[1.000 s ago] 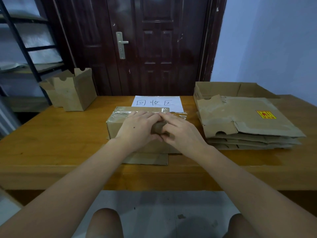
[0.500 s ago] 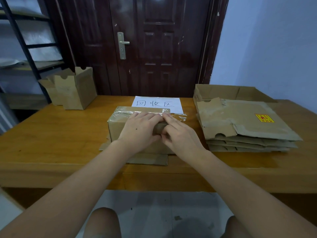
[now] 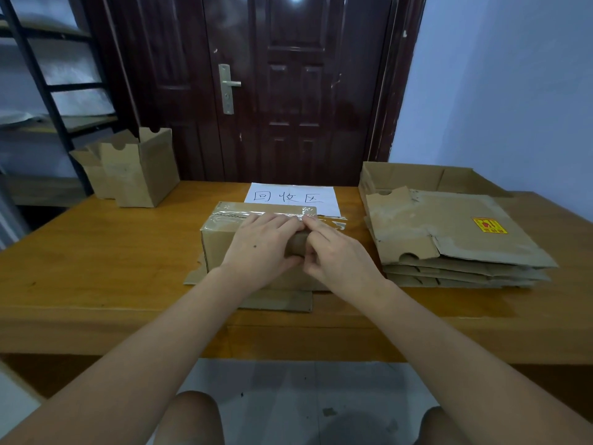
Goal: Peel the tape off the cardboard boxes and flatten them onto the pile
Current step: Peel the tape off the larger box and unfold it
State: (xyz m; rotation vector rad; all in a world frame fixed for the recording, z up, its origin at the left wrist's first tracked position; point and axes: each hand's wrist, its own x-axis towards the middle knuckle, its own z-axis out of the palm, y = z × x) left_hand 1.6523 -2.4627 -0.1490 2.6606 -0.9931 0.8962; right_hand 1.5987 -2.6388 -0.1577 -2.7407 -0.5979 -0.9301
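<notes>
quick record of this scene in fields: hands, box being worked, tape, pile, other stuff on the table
left hand: rests on the taped box, fingers laid over its top
right hand: fingers at the clear tape on the box top
tape: mostly on the box
pile: flattened cardboard pile, right of the box
other: open box far left; paper sign behind the taped box

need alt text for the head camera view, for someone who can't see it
A person's left hand and right hand work at the clear tape on a closed cardboard box on a wooden table. A pile of flattened boxes lies to its right, an open box far left, and a handwritten paper sign behind.
</notes>
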